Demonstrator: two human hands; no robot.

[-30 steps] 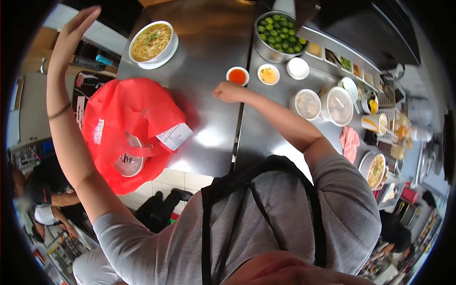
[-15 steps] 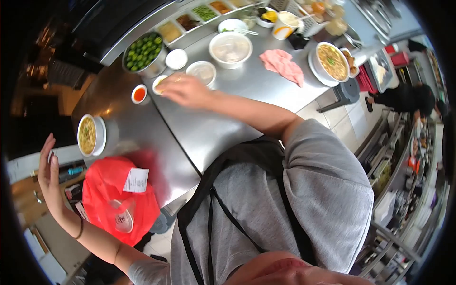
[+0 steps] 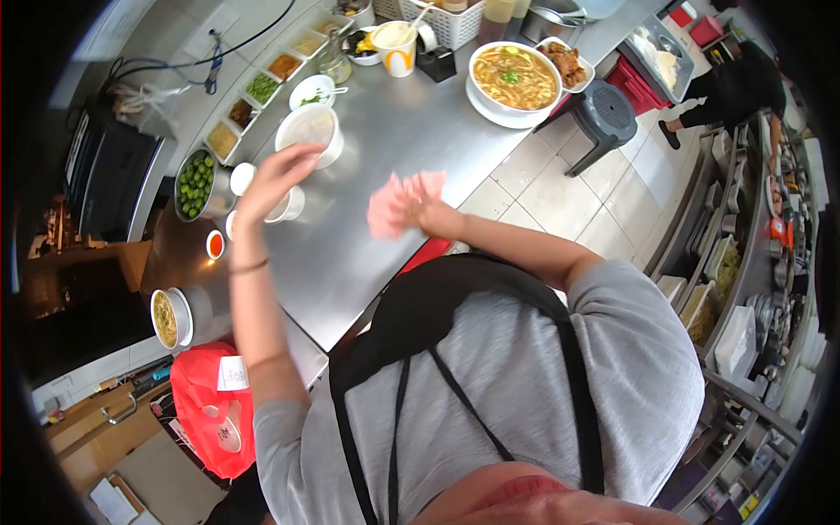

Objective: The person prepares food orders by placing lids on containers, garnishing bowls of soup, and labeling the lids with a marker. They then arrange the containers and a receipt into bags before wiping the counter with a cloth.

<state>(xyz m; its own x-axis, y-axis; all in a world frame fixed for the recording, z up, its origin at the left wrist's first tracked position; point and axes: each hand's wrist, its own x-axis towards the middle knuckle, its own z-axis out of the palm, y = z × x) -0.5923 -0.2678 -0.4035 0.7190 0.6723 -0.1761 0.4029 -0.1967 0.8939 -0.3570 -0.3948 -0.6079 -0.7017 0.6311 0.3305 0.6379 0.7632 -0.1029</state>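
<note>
My right hand (image 3: 427,214) is closed around a crumpled pink cloth (image 3: 385,206) on the steel table (image 3: 350,262). With fingers stretched out, my left hand (image 3: 273,185) holds nothing over the left part of the table. It partly covers a clear plastic container (image 3: 289,206) and a small white cup (image 3: 231,224). Just beyond its fingertips stands a large white tub (image 3: 311,133) with a translucent top. Nearby are a round white container (image 3: 243,179) and a small cup of red sauce (image 3: 214,244).
A noodle soup bowl (image 3: 516,79) stands at the right; another noodle bowl (image 3: 166,317) is at the left edge. A red bag (image 3: 206,385) hangs near the left corner. Green limes (image 3: 195,185) fill a pot. A grey stool (image 3: 604,114) stands beyond the table; a person (image 3: 744,87) is behind.
My right hand has left the small cup and now grips the pink cloth. My left hand has come from beside the red bag to above the containers. The view has shifted.
</note>
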